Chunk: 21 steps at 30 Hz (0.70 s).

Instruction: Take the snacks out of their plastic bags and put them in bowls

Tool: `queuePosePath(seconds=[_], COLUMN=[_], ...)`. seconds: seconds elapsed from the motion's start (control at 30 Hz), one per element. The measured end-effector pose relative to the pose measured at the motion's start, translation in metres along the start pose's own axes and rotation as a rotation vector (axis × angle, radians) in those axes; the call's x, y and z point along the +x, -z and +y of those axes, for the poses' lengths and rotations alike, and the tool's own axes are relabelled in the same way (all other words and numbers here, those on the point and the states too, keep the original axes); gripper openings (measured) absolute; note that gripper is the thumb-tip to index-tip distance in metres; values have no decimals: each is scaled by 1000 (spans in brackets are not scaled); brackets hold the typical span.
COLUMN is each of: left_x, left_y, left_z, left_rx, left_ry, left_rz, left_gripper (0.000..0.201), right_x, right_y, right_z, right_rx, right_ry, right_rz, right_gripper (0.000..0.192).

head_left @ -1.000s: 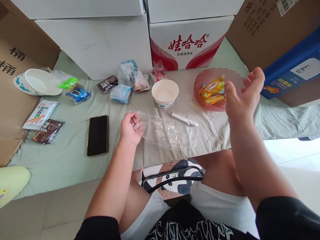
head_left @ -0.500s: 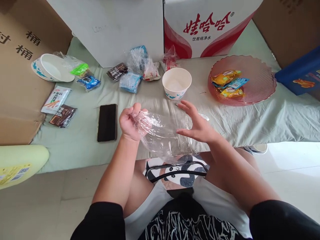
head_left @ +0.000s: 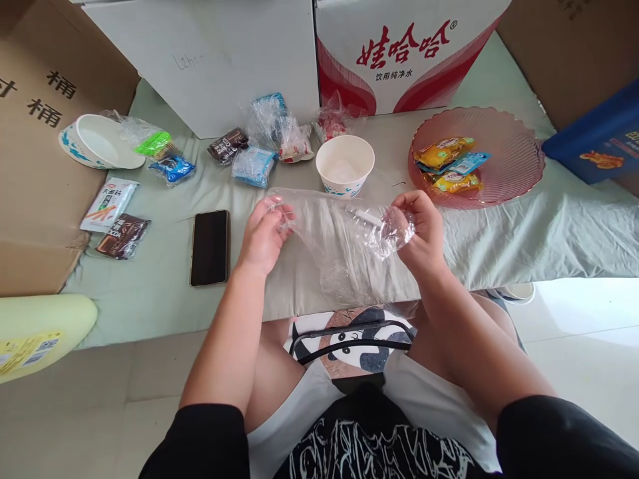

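Note:
A clear plastic bag (head_left: 329, 246) is stretched between my two hands above the front of the cloth. My left hand (head_left: 265, 233) is closed on its left end, and my right hand (head_left: 422, 229) pinches the crumpled right end. Through the film shows a small white pen-like item (head_left: 363, 216) lying on the cloth. Just beyond the bag stands a white paper bowl (head_left: 345, 166) with a blue pattern. To the left of my left hand lies a black phone (head_left: 210, 248).
Several wrapped snacks (head_left: 253, 166) lie before the white box (head_left: 407, 60). At right, a pink plastic plate (head_left: 514, 159) holds yellow and blue packets. At left are a tilted paper bowl (head_left: 82, 150), a white snack packet (head_left: 110, 203) and a brown packet (head_left: 123, 236). Cardboard (head_left: 37, 173) walls the left side.
My right hand, open and apart from the bag before, has taken hold of its right end. The bag is now spread sideways between both hands. The view has shifted slightly.

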<state>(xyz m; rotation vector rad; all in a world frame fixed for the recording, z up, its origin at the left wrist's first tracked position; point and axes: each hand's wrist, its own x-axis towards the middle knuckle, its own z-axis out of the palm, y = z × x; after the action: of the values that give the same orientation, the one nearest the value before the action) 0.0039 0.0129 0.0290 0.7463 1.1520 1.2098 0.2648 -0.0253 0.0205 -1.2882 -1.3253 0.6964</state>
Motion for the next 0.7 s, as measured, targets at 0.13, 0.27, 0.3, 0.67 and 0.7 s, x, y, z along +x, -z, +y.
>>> queuePosePath(seconds=[0.13, 0.27, 0.3, 0.67, 0.7], left_x=[-1, 2, 3, 2, 3], left_y=[-9, -11, -9, 4, 4], left_z=[-13, -12, -10, -8, -8], left_rx=[103, 106, 74, 151, 133], left_ry=[172, 152, 111, 22, 3], left_rz=[-29, -28, -48, -110, -67], left_gripper=[49, 42, 43, 34, 31], right_x=[-2, -3, -3, -6, -6], right_y=[-1, 3, 4, 9, 10], right_z=[0, -3, -3, -9, -9], right_rx=[6, 12, 21, 208, 200], right_ry=[96, 191, 206, 168, 151], right_rz=[52, 82, 102, 62, 10], right_gripper=[21, 23, 24, 38, 44])
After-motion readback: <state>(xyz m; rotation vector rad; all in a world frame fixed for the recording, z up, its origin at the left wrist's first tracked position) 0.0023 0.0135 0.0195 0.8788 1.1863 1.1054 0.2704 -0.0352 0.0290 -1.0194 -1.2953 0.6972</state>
